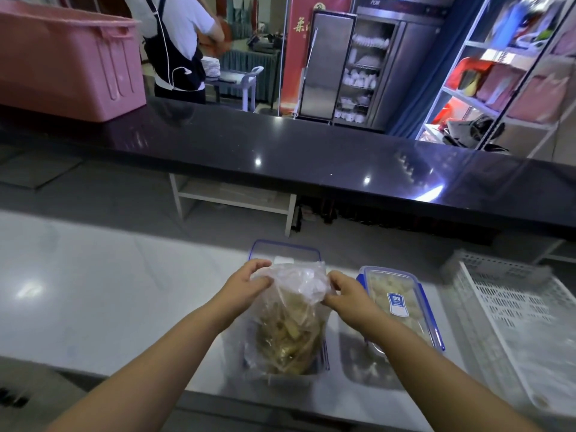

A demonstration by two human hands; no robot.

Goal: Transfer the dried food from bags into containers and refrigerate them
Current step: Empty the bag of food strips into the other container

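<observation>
Both hands pinch the crumpled mouth of a clear plastic bag [290,332], the left hand [246,283] on its left side and the right hand [346,293] on its right. Holding yellowish dried food, it stands in an open container [280,380] at lower centre. A lidded container [402,307] sits just to its right.

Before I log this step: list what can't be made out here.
All in the head view.
Inside of the container under the bag: hidden by the bag.
Mouth of the bag: left hand and right hand pinch it; open or tied, unclear.
Label on the lidded container: too small to read.
The white crate: blurred, cut by the right edge.
</observation>
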